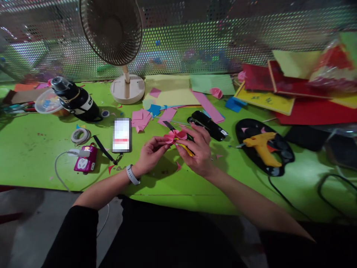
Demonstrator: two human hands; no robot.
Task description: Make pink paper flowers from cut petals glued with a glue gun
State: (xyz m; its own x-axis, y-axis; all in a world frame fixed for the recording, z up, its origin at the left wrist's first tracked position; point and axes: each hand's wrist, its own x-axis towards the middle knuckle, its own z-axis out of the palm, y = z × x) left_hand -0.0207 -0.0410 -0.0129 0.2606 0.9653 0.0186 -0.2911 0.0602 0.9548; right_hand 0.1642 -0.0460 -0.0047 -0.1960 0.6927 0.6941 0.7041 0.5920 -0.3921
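My left hand (152, 153) pinches the left edge of a pink folded paper piece (172, 137), shaped like a small flower. My right hand (196, 149) is closed at the paper's right side, gripping a yellow-and-black bladed tool (188, 149). A dark narrow blade (168, 126) sticks out beyond the paper, up and to the left. Fingers hide much of the tool, so its exact kind is unclear. Both hands are held over the green table (156, 182). Just behind my right hand lies a black stapler (209, 125).
Pink paper squares (141, 118) and a phone (122, 134) lie left of centre. Farther left are a tape roll (80, 136), purple power adapter (86, 159) and black bottle (76, 100). A fan (127, 89) stands behind. To the right, a yellow glue gun (262, 147) rests on a black palette (287, 152).
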